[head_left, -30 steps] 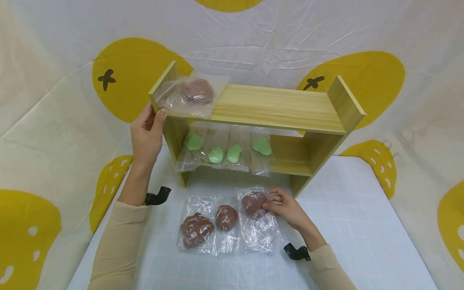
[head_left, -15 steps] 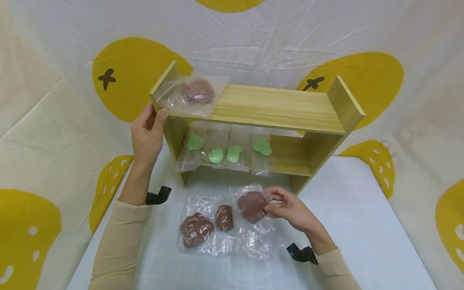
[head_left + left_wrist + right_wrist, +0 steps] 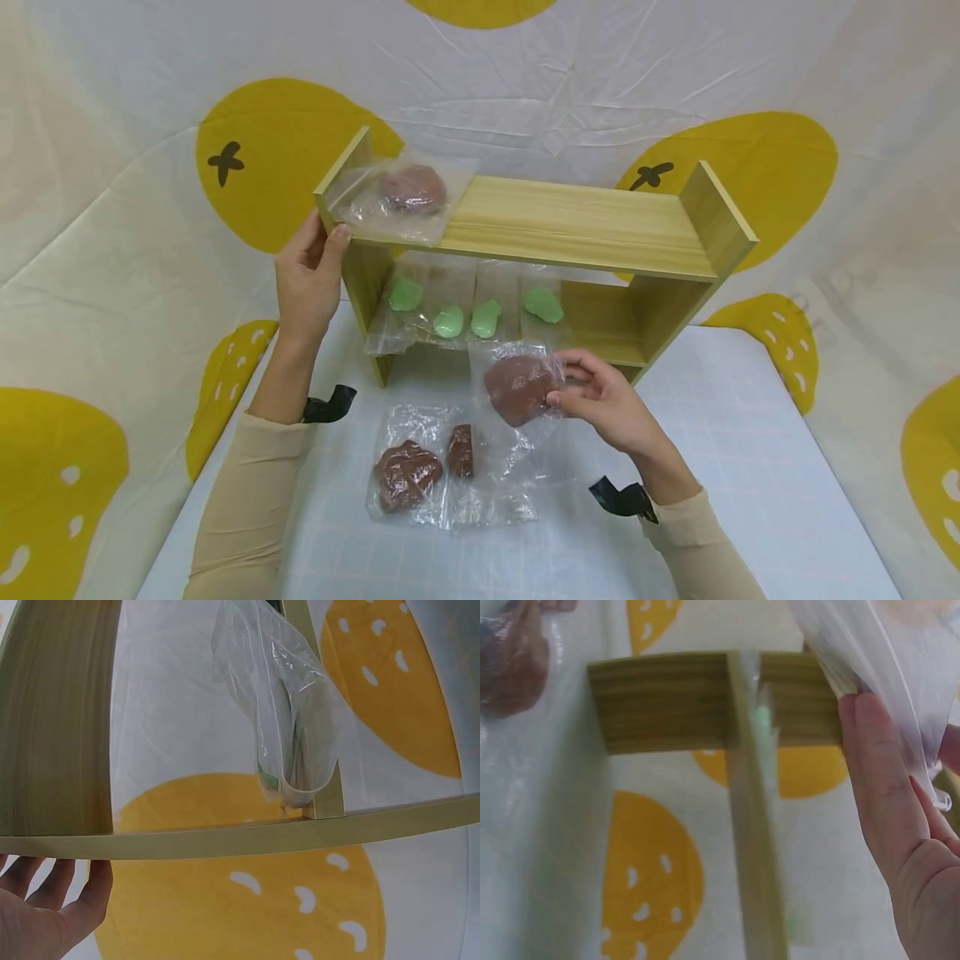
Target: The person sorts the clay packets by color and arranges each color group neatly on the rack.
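Note:
My left hand (image 3: 306,279) holds the left side panel of the two-tier wooden shelf (image 3: 577,225), its thumb by the front edge. In the left wrist view, the left hand's fingers (image 3: 97,892) touch the panel's edge. My right hand (image 3: 611,404) pinches the side of a clear plastic bag (image 3: 519,450) with a flat brown lump (image 3: 519,389) in it, raised in front of the lower tier. On the table below lie two more bagged brown lumps, a wide wavy one (image 3: 407,475) and a smaller one (image 3: 461,451) partly covered by the raised bag.
A bagged reddish-brown lump (image 3: 414,189) lies at the left of the top tier. Several bagged green lumps (image 3: 448,322) line the lower tier, their bags overhanging its front edge. The table has a pale checked cover (image 3: 750,467); a patterned cloth (image 3: 525,83) hangs behind.
My right hand has lifted the bagged brown lump off the table, upward and slightly left toward the shelf. The bag now overlaps the smaller lump. My left hand stays on the side panel.

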The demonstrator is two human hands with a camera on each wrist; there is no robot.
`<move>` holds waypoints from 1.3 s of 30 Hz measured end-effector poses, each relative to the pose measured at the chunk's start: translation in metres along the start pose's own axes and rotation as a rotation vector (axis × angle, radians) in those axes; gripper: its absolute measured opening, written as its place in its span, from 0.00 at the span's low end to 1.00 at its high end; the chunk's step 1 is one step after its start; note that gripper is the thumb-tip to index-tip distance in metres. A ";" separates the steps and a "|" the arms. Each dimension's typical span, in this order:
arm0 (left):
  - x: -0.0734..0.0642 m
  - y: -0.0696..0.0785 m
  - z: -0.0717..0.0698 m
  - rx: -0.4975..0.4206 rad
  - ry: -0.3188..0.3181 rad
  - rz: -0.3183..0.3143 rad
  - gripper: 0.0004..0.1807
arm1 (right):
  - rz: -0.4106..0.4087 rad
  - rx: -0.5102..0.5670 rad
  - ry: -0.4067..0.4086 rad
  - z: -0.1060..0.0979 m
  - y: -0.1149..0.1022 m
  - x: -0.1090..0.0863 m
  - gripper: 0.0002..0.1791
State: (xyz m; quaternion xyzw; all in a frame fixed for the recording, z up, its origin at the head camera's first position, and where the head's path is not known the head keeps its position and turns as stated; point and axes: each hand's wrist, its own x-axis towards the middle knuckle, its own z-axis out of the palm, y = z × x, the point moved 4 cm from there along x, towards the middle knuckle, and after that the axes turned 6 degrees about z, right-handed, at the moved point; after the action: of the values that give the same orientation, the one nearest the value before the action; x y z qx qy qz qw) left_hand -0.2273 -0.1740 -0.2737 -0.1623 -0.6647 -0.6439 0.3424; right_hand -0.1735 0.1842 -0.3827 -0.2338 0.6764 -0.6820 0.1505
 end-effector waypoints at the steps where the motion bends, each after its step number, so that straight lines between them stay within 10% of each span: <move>1: 0.000 0.000 0.000 -0.003 0.000 -0.002 0.22 | -0.014 -0.001 0.002 0.000 -0.005 0.002 0.23; 22: 0.000 -0.002 -0.002 0.028 -0.003 -0.006 0.22 | -0.325 0.051 0.098 -0.002 -0.109 0.031 0.25; 30: 0.003 -0.020 -0.006 0.010 0.003 -0.008 0.22 | -0.305 0.169 0.237 -0.010 -0.148 0.061 0.24; 39: 0.001 -0.003 -0.001 0.022 -0.003 0.000 0.22 | -0.249 0.249 0.347 -0.014 -0.170 0.105 0.20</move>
State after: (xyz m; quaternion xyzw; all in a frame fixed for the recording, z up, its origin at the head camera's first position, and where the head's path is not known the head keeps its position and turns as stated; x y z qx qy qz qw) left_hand -0.2295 -0.1759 -0.2751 -0.1594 -0.6723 -0.6362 0.3433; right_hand -0.2508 0.1480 -0.2010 -0.1745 0.5687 -0.8034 -0.0256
